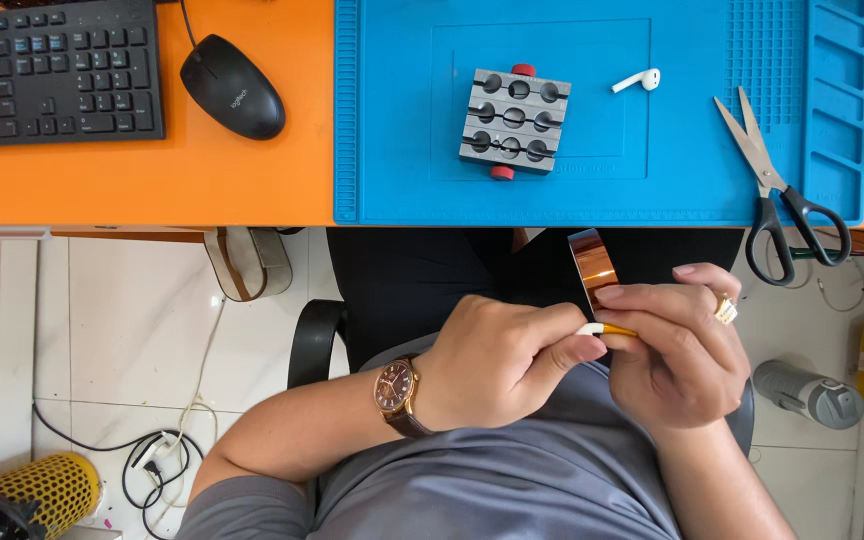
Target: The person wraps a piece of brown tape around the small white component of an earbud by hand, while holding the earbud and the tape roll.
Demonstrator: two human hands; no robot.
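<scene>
Blue mat (402, 150) above; left hand (497, 360) and right hand (677, 355), each grip pinching white earbud (592, 328), amber tape roll (592, 262) alongside.

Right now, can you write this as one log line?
left hand: pinching small white piece | right hand: holding amber tape roll | scissors: on blue mat

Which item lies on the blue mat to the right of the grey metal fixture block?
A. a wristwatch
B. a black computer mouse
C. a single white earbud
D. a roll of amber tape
C: a single white earbud lies on the blue mat just right of the grey fixture block; the mouse sits on the orange desk, and the amber tape roll is held at the hands below the desk edge.
</scene>
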